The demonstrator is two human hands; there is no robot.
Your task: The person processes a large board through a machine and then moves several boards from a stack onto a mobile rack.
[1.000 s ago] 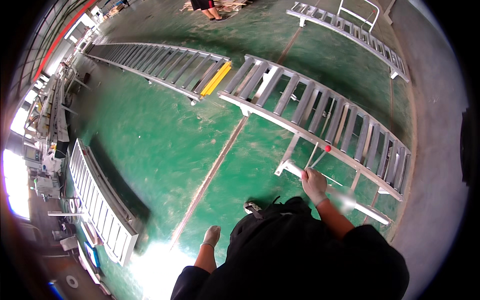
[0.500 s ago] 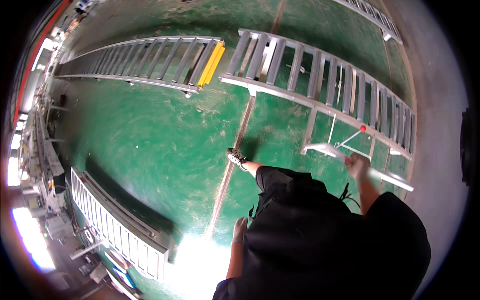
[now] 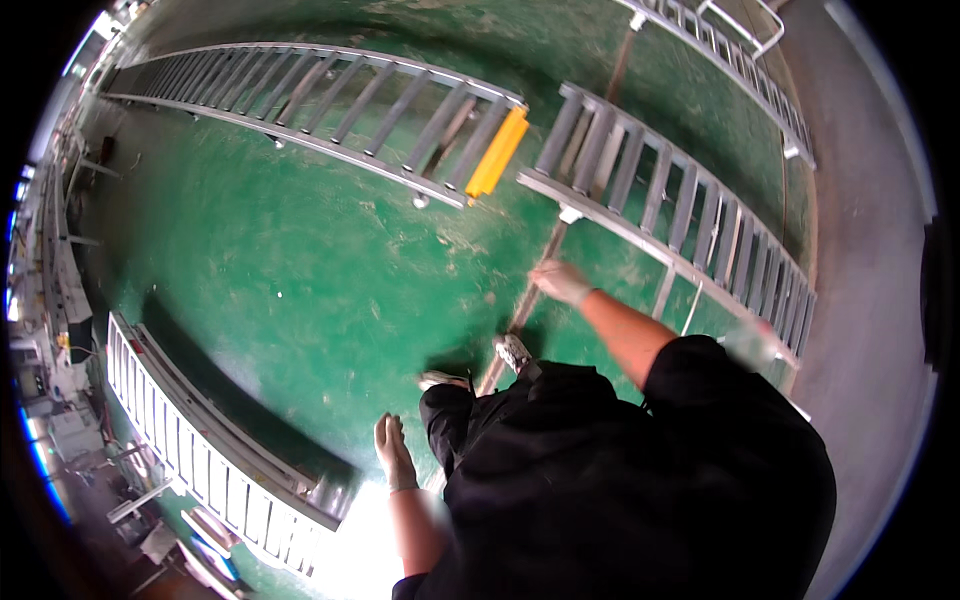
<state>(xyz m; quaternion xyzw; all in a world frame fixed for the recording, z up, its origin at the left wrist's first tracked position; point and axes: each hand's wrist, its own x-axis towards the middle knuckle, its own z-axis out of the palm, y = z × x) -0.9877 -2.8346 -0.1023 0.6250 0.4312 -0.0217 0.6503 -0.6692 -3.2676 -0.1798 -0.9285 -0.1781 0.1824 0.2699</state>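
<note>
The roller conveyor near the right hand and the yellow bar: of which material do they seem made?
Roller conveyor: probably metal, satin silver-grey with soft highlights. Yellow bar: perhaps painted metal; the bright, opaque colour leaves plastic possible.

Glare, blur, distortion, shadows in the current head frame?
Head view: glare whites out green floor just below left hand; right hand slightly blurred; hazy patch, cause unclear, near right roller conveyor; fisheye bows yellow-ended roller conveyor; dark shadow alongside white slatted frame.

The upper edge crops the far roller conveyor (image 3: 722,50); the red knob (image 3: 764,328) and right hand (image 3: 561,281) are blurred.
</note>
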